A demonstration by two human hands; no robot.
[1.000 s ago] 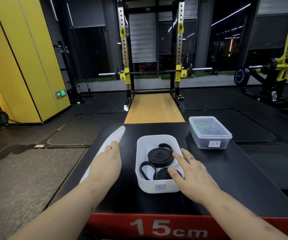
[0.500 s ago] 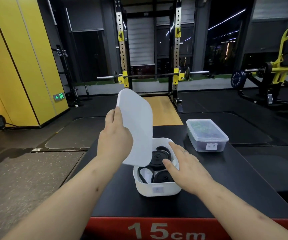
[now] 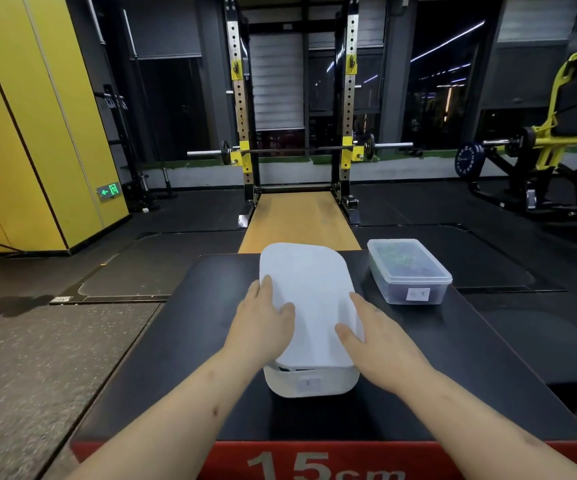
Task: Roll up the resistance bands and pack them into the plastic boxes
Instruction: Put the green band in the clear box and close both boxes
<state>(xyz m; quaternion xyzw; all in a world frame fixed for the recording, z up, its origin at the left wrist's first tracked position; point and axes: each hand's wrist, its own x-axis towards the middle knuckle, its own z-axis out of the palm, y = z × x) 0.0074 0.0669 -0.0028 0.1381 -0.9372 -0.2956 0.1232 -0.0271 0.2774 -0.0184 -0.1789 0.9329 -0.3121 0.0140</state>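
Now, lid placement. My left hand (image 3: 263, 320) pinches the left edge of the white lid (image 3: 309, 296), thumb laid on top and fingers along the rim. My right hand (image 3: 380, 344) lies spread, fingers straight against the lid's right edge, thumb resting on its top. Between and below my palms sits the white box (image 3: 311, 382). A dark sliver under the lid's near edge is probably the rolled resistance bands (image 3: 292, 368), though the gap is too narrow to be sure. The lid appears tilted, its near edge close to the box rim and its far edge higher.

To seat it well, I judge that I should square the corners over the rim first, lower the far edge, then press evenly with both palms, so that no band gets caught under the seal.

Beyond my right fingertips stands the clear box (image 3: 408, 271), lidded, near but apart from the lid. Bare black platform (image 3: 488, 358) lies outside each wrist; its left edge is nearer my left hand.
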